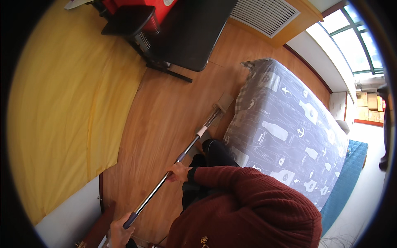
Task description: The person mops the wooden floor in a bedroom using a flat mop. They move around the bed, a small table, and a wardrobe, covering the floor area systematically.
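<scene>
- Head view: much of the middle is taken up by a wood-grain floor [165,107], seen from above.
- The left side is filled by a large yellow cloth [78,111], marked with folds and creases.
- To the right, a broad, flat-topped piece is covered by a grey-blue patterned cloth [285,124], printed with pale bottles and anchors.
- The lower part is occupied by the person's maroon ribbed top [248,211].
- A black table [192,33] with rounded corners is seen at the top, and a red object [165,12] is partly shown beside it.
- The far right is lit by a window [351,39] with green frame bars; below it, stacked cardboard boxes [369,105] are seen.
- A long mop [180,157] is held slantwise between the yellow cloth and the patterned cloth, its metal pole slanted from lower left to upper right.
- A slatted white grille [266,15] is set in a wooden surround at the top.
- The pole's upper end is clasped by the left hand [120,231], fingers wrapped around a dark grip [130,220].
- The pole's middle is gripped by the right hand [179,172], fingers curled around it.
- The mop's beige head [223,102] is placed low by the floor, just beside the patterned cloth's edge; whether the two are touching cannot be told.
- A dark band [191,174] is worn at the right wrist.
</scene>
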A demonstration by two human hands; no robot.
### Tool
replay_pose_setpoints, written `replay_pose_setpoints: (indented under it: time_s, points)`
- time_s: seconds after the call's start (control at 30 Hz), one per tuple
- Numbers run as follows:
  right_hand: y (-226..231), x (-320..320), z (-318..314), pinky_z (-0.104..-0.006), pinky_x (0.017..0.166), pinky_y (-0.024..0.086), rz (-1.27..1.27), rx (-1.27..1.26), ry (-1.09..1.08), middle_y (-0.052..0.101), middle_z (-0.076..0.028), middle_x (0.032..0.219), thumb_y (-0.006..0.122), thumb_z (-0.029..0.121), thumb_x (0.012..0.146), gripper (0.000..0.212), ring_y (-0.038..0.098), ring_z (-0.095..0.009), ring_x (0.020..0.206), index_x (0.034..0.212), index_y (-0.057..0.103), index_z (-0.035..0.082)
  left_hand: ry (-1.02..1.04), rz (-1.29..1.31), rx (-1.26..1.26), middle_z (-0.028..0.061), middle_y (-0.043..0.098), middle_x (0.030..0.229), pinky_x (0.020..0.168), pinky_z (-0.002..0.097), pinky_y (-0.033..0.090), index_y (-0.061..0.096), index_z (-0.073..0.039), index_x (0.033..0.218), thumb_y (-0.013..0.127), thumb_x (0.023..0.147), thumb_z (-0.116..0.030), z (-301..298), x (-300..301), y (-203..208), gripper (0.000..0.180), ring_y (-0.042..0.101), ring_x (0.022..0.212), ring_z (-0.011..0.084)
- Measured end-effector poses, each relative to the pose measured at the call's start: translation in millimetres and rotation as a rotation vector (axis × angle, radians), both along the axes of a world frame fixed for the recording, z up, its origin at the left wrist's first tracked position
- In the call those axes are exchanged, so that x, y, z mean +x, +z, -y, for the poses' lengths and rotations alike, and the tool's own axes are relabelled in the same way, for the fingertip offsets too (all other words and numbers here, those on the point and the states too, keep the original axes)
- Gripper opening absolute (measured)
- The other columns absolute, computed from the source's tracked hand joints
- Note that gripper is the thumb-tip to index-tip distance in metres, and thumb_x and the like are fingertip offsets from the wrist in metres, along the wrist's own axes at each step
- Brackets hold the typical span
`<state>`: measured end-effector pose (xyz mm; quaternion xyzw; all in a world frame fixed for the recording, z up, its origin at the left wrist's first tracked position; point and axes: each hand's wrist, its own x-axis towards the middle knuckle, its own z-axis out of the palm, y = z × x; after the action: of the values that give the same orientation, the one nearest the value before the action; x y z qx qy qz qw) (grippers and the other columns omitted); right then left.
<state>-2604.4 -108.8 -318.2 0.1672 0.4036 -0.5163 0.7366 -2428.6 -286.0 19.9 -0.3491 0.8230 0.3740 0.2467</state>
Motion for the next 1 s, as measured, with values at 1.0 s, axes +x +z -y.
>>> replay_pose_setpoints:
  time_s: [1.0]
  points:
    - [-157.9,-108.7,-40.2,-0.0382,0.053,0.044,-1.687,-0.097,1.41,0.073,-0.001,0.072,0.077,0.026,0.075,0.01,0.07,-0.022,0.062,0.08,0.075,0.017,0.556,-0.133,0.626,-0.0017,0.059,0.101,0.069,0.0215,0.043,0.039,-0.001,0.153,0.07,0.087,-0.006,-145.8,21.6,-203.3,0.073,0.051,0.078,0.0077]
